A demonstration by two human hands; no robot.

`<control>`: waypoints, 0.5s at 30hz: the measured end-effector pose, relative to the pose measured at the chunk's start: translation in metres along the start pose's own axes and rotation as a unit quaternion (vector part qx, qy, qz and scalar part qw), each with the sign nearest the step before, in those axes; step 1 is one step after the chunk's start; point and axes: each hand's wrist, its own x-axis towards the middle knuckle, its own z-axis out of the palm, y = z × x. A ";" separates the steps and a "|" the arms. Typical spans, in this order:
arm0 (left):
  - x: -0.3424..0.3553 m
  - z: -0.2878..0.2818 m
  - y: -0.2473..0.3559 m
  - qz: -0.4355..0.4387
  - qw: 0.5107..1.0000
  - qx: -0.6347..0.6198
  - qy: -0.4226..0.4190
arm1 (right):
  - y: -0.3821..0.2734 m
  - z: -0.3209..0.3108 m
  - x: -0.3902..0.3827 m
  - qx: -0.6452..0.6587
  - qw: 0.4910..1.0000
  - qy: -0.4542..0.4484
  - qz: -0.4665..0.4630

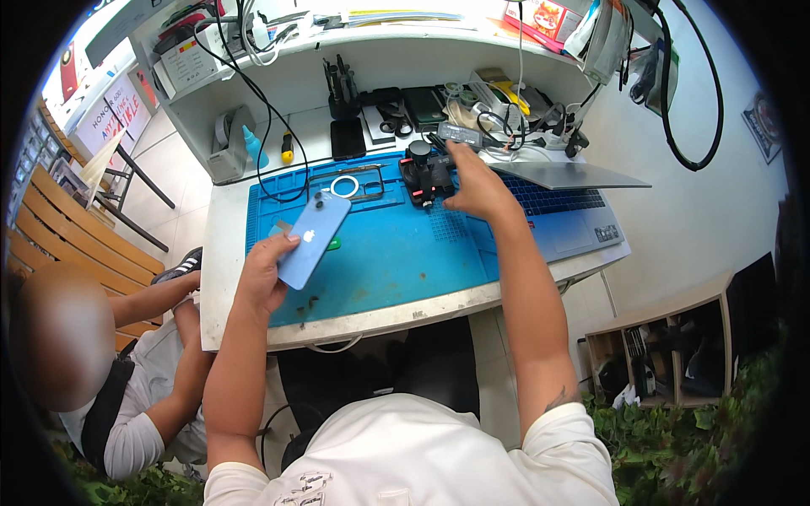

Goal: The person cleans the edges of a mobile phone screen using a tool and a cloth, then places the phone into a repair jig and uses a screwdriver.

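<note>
My left hand (267,271) grips a light blue smartphone (318,240) by its lower side, tilted above the mat with its back and camera lenses facing up. Stretched out over the far right of the blue work mat (380,270), my right hand (483,187) has its thumb and fingers apart. It is beside a black device (417,173) with a round knob and small red lights; whether the fingertips touch it I cannot tell. Behind the phone lie a white ring (344,186), a dark phone-sized frame (371,175) and a small green item (335,244).
An open laptop (574,223) stands right of the mat. Along the back are a black phone (348,138), a blue bottle (254,145), a yellow-and-black screwdriver (288,148) and tangled cables (506,122). A black cable hangs over the mat's left corner. Someone sits at the left.
</note>
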 end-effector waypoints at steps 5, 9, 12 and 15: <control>-0.011 -0.019 0.010 0.038 0.999 -0.002 0.022 | 0.013 0.014 0.051 -0.047 0.968 -0.242 -0.041; -0.013 -0.035 0.006 0.051 0.996 0.073 0.024 | 0.015 0.020 0.066 -0.101 0.967 -0.228 -0.053; -0.009 -0.032 0.000 0.129 0.950 0.285 -0.011 | 0.016 0.026 0.070 -0.078 0.966 -0.234 -0.073; 0.009 -0.019 -0.017 0.146 0.919 0.360 -0.073 | 0.018 0.031 0.056 0.019 0.981 -0.177 -0.072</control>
